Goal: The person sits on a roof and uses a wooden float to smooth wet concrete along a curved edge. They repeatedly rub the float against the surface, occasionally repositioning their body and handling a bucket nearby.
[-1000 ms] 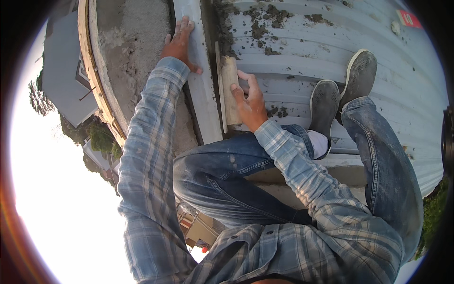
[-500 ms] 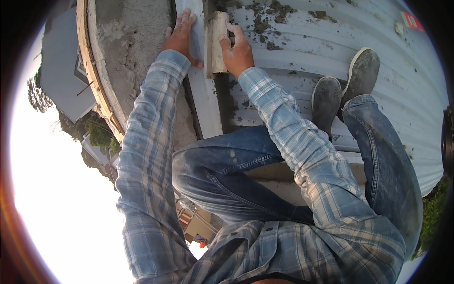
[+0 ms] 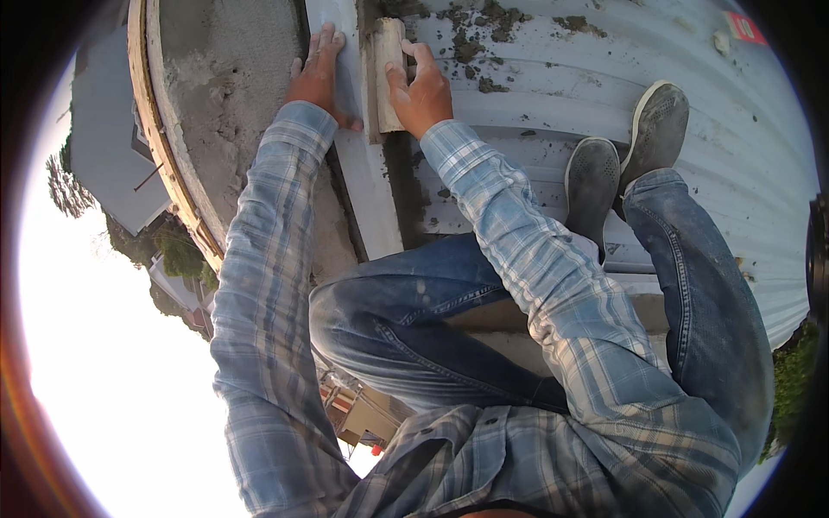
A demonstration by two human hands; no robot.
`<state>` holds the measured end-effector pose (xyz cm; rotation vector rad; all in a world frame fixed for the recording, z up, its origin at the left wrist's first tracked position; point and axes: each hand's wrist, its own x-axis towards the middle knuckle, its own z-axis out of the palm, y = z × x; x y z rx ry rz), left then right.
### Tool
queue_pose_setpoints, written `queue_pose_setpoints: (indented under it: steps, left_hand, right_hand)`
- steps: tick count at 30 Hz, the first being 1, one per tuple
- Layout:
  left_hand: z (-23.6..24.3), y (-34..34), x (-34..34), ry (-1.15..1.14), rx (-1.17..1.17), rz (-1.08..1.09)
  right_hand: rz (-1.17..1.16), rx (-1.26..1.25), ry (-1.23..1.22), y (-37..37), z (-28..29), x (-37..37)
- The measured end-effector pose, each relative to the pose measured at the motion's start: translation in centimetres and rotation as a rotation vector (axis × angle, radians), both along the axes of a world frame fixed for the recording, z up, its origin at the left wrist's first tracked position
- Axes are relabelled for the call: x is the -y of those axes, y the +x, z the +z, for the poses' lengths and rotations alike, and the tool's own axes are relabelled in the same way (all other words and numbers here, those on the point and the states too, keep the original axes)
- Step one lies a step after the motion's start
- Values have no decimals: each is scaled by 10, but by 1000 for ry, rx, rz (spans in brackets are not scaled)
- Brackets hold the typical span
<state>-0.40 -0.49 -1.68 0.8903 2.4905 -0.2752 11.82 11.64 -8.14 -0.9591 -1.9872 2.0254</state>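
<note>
My left hand [image 3: 316, 76] lies with its fingers stretched out on a long pale grey strip [image 3: 367, 190] that runs along the inner edge of a concrete ledge. It holds nothing. Just to its right, my right hand [image 3: 421, 93] is closed round the pale wooden bar of what looks like a wooden float [image 3: 389, 76]. The float's thin board stands on edge, close against the strip's right side. Dark wet mortar [image 3: 399, 186] shows along the strip below the float. My right fingertips are partly hidden behind the bar.
Rough grey concrete [image 3: 216, 95] tops the ledge at left, edged by a wooden board [image 3: 169, 147] with a drop beyond. Ribbed metal sheeting [image 3: 535, 95] at right carries mortar crumbs [image 3: 471, 43]. My shoes [image 3: 658, 129] rest on it. A red label [image 3: 744, 28] lies at far right.
The whole view has shifted slightly, so the ledge and both hands appear a little further left. My right hand keeps its hold on the float; my left hand stays on the strip.
</note>
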Motion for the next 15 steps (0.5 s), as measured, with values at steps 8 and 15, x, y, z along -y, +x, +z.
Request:
queue_pose_setpoints:
  steps: [8, 15]
  left_hand:
    - [13, 3, -7, -107, 20, 54]
    - [5, 3, -3, -21, 20, 24]
  right_hand:
    - [-18, -63, -179, 90, 19, 47]
    - [-58, -88, 34, -15, 1, -9]
